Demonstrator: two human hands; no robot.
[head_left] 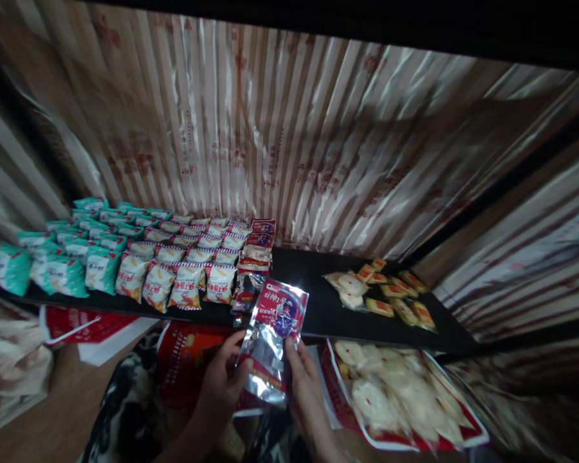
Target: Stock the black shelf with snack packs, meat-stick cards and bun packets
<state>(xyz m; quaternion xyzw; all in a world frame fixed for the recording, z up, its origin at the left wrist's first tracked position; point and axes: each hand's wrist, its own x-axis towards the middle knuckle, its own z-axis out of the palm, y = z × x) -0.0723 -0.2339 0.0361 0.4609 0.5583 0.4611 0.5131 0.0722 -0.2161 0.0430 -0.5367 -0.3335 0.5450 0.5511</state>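
My left grip and right grip are each closed on a side edge of the red-and-silver foil packet, held up by the black shelf's front edge, and I judge it light, pliable and slick, better pinched along its flat edges than mid-face.
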